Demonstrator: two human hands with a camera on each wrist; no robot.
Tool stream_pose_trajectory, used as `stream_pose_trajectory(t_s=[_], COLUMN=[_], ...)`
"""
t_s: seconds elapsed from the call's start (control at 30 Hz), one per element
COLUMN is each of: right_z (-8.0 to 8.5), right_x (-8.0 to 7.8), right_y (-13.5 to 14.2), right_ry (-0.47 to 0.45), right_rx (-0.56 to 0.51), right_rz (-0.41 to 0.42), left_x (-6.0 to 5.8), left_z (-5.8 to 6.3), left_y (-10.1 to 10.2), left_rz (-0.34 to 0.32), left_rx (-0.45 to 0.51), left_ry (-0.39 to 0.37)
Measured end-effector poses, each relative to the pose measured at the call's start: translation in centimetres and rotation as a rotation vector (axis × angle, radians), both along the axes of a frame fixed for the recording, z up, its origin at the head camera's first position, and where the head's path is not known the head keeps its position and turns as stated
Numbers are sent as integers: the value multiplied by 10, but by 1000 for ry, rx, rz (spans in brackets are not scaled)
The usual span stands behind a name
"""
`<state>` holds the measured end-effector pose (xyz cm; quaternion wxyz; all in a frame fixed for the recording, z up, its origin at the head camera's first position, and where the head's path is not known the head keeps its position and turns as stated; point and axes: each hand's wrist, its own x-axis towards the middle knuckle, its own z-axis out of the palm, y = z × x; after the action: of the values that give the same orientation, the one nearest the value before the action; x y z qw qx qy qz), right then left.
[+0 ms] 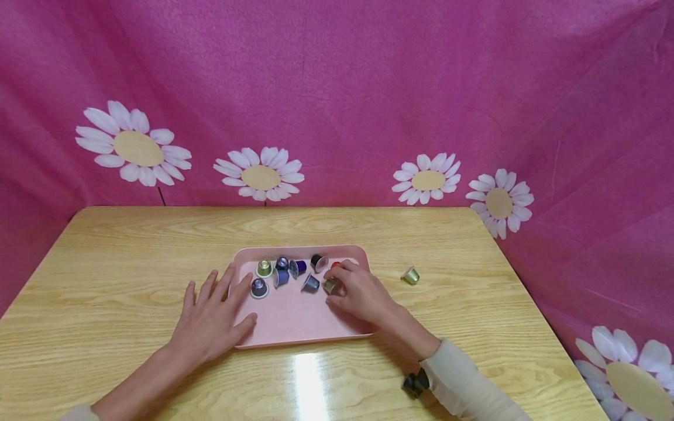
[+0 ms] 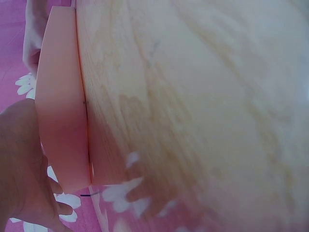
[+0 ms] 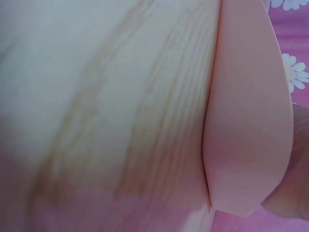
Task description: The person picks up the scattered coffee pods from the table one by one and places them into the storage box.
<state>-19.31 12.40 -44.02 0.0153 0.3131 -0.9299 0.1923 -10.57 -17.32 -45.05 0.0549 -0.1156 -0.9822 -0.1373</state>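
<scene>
A pink tray [image 1: 295,321] holds several coffee capsules. My left hand [image 1: 213,321] lies spread at the tray's left edge, its thumb and a fingertip over the rim; in the left wrist view that hand [image 2: 21,164] is beside the tray wall [image 2: 63,101]. A dark grey capsule [image 1: 259,287] stands nearest to it. At the right side of the tray, my right hand [image 1: 363,295] pinches a green capsule [image 1: 330,285] between thumb and fingers, which partly hide it. A red capsule [image 1: 335,265] peeks out behind those fingers. In the right wrist view the tray wall [image 3: 246,111] covers most of the hand.
Inside the tray are also a light green capsule [image 1: 264,268], a purple one [image 1: 298,268], a black one [image 1: 318,262] and a grey one [image 1: 310,284]. Right of the tray, a green capsule [image 1: 411,275] lies on the wooden table [image 1: 131,263]. Black capsules [image 1: 413,385] sit by the right sleeve.
</scene>
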Motion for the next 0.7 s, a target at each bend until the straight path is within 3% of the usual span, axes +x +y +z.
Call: stream_pose_trajectory(t_s=[0.3,0.53,0.7], right_z=[8,20,27], right_x=[2,4,3], right_y=[4,16,27], right_ry=[-21,-29,3], right_rx=[-29,-149,-171], right_rz=[-23,-24,-64], left_x=[0,1,1], left_z=[0,-1,-1], left_y=[0,0,-1], left_rz=[-2,1,4], left_rx=[-7,0,-1], left_ry=[2,-20,-24])
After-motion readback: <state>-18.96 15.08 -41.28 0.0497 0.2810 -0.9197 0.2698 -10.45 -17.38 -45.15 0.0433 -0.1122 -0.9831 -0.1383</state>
